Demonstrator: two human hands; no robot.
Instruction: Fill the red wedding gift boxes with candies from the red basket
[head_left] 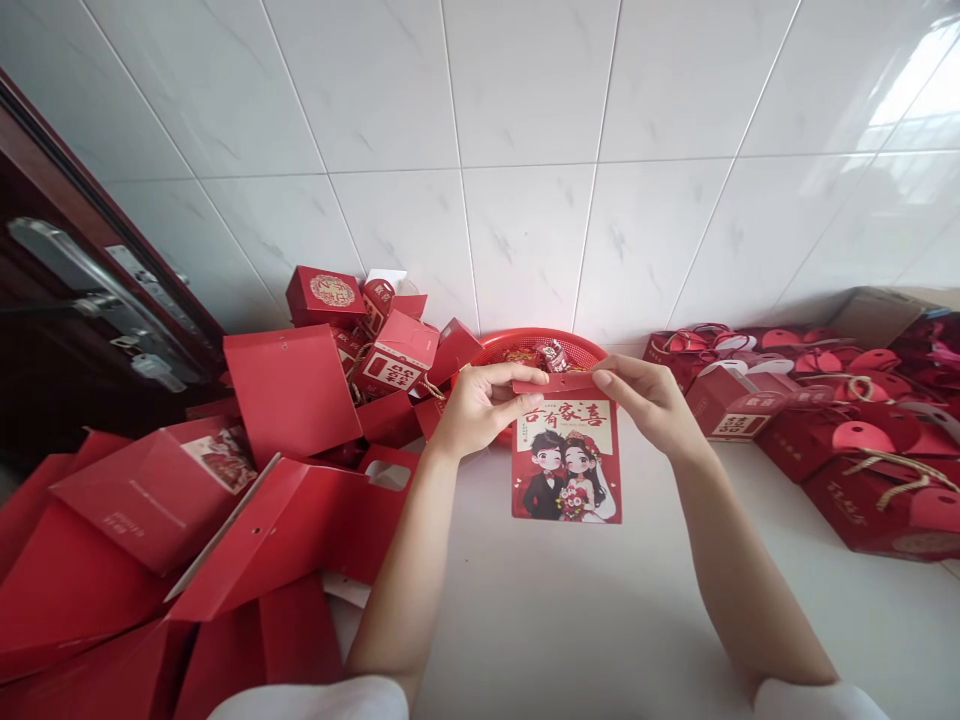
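A flat red card box with a cartoon bride and groom on its front hangs upright between my hands. My left hand pinches its top left corner, thumb and fingers pressed together. At the top right corner, my right hand grips the folded red top edge in the same way. Right behind the card box stands a red plastic basket with wrapped sweets in it, partly hidden by the card box and my hands.
Red boxes and flaps pile up on the left, beside a dark door with a metal handle. Several closed red boxes with rope handles stand on the right of the white table. A tiled wall rises behind.
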